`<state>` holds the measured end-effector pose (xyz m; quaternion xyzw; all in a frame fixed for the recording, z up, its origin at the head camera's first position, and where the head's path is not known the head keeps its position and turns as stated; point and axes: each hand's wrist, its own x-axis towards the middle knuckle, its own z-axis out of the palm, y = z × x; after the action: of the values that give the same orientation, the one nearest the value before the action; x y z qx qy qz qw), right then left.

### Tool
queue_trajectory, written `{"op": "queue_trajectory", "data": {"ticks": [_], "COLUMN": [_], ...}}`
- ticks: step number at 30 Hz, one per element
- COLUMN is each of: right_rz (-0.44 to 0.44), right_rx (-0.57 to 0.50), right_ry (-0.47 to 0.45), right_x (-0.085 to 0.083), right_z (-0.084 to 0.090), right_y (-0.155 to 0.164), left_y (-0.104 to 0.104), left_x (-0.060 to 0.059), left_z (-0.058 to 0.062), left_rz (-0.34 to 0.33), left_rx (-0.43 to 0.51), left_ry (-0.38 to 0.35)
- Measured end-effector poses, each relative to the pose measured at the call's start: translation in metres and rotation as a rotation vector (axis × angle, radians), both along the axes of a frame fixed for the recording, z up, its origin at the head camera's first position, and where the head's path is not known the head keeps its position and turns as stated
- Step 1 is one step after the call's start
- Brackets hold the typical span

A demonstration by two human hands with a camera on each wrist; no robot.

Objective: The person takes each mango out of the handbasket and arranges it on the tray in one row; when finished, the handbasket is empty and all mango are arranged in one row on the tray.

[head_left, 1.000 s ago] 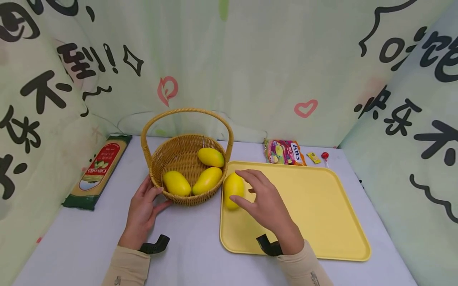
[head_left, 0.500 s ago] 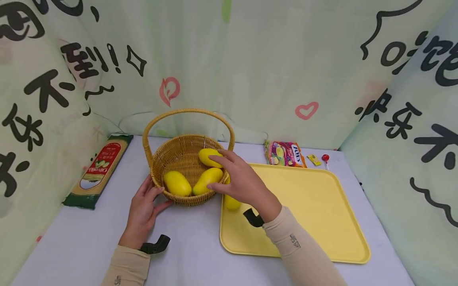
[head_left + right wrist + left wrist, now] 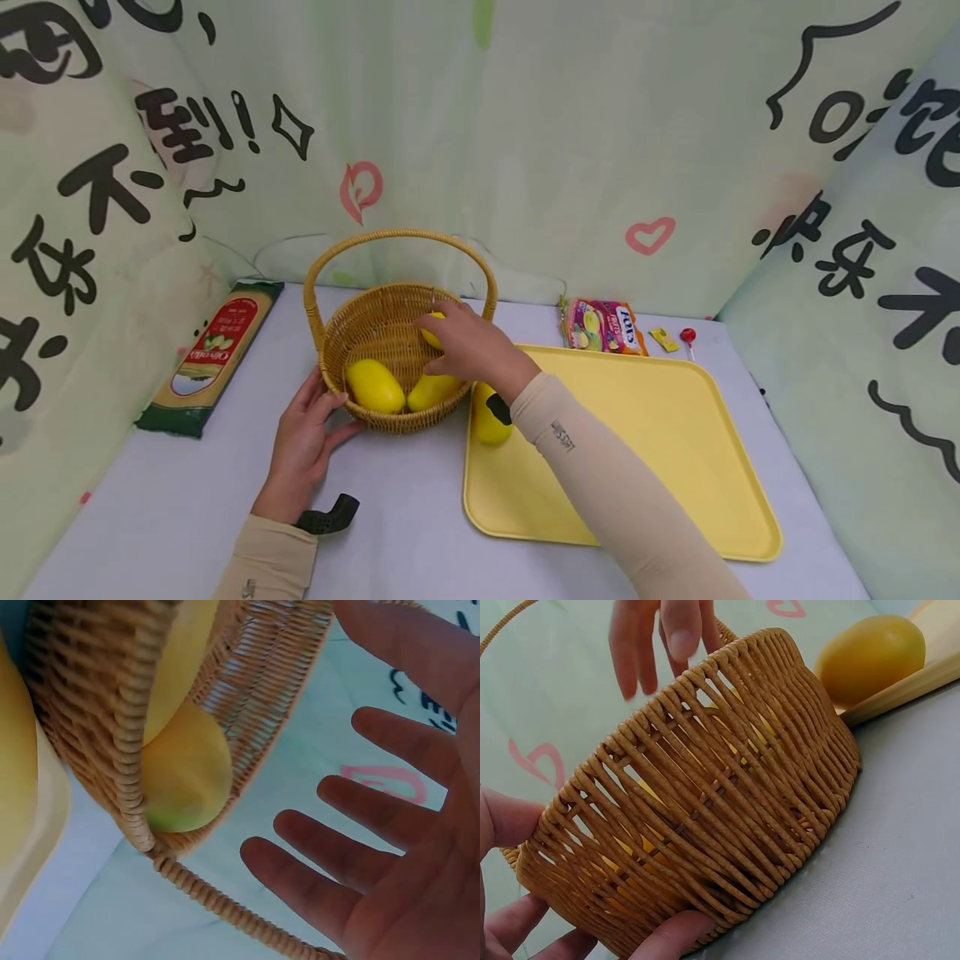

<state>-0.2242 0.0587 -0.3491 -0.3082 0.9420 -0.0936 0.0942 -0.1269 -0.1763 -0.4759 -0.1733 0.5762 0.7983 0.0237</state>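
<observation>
Two hands work at one wicker basket, which stands as the middle mark of the table. Far to the left of the basket a long green packet lies flat against the cloth wall. Just left of the basket, the left hand rests on the table with straight fingers and thumb pressed to the woven wall, seemingly to steady it; the left wrist view shows those fingertips touching the weave without curling round it. Inside the basket lie three mangoes: one at the front left, one at the front right, and one at the back. The right hand reaches in under the handle, palm down, over the back mango; its fingers look spread and loose in the wrist view, touching perhaps but not gripping. Right of the basket, a yellow tray holds a fourth mango at its near-basket edge. Behind the tray sit a sweets bag and a lollipop.
</observation>
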Motion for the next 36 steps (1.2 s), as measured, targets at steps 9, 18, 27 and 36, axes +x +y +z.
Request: {"op": "queue_trajectory", "data": {"ticks": [9, 18, 27, 36], "right_rz": [-0.006, 0.002, -0.016, -0.015], "right_rx": [0.162, 0.230, 0.312, 0.314], "right_ry": [-0.079, -0.069, -0.024, 0.012], "right_x": [-0.028, -0.044, -0.045, -0.046], "right_z": [-0.006, -0.016, -0.015, -0.020], "right_y": [-0.016, -0.020, -0.025, -0.028], "left_y": [-0.001, 0.000, -0.001, 0.000], "left_x": [0.000, 0.001, 0.000, -0.002], "left_z": [0.001, 0.001, 0.000, -0.001], "left_rz": [0.004, 0.006, 0.004, 0.011], "left_rx": [-0.005, 0.011, 0.007, 0.001], "left_ry": [-0.003, -0.008, -0.007, -0.018]}}
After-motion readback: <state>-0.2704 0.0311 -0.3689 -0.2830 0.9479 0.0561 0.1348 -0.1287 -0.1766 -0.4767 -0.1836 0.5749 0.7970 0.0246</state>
